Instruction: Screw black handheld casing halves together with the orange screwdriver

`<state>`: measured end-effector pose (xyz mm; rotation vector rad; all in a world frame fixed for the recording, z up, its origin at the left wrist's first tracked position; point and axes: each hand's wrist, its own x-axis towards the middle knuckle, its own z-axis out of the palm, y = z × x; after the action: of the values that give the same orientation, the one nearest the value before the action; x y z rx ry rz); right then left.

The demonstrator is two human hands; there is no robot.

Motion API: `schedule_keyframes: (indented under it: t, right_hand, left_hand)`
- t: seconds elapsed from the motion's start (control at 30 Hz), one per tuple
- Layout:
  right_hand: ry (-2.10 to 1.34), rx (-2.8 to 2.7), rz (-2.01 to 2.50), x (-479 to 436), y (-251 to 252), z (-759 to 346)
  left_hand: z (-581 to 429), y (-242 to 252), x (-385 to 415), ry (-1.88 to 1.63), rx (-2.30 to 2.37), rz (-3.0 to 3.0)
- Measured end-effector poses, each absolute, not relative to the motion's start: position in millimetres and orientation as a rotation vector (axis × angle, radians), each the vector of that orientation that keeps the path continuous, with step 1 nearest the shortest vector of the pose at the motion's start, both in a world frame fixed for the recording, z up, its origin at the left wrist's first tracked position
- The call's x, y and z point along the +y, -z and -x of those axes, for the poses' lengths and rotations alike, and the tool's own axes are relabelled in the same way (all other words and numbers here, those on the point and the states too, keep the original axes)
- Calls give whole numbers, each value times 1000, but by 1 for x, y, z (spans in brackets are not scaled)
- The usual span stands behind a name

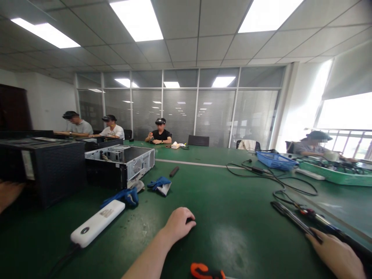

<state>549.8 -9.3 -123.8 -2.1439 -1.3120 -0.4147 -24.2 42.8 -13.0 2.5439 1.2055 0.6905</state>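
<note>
My left hand [179,224] rests on the green table [232,205], palm down. Its fingers are loosely curled, with a gap between thumb and forefinger, and no object shows there. An orange-and-black handled tool [206,272], its metal shaft cut off by the frame, lies below that hand. At the right, my right hand [337,250] has its fingers closed around the near end of a long thin tool [295,221] with a silver shaft and black ends. Alongside lies another long dark tool [319,219] with a red part.
A white power strip [99,223], blue gloves [159,184] and an opened computer case [124,161] lie left, beside a black case [61,166] near a co-worker's hand [10,193]. A cable [290,182], blue basket [276,161] and green basket [345,174] are at right. Several people sit around.
</note>
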Motion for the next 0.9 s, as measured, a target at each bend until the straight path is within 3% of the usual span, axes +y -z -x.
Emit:
schedule_keyframes:
  t: [0.13, 0.5, 0.9]
  right_hand:
    - [272, -1469, 2153, 4, 106, -489]
    - [-214, -1979, 1559, -7, 47, -307]
    - [-633, -2175, 1293, -37, 17, -273]
  left_hand:
    - [24, 10, 40, -687, 1206, -2502]
    - [24, 5, 37, -732, 1177, -2227]
    - [28, -10, 31, -450, 934, -2335]
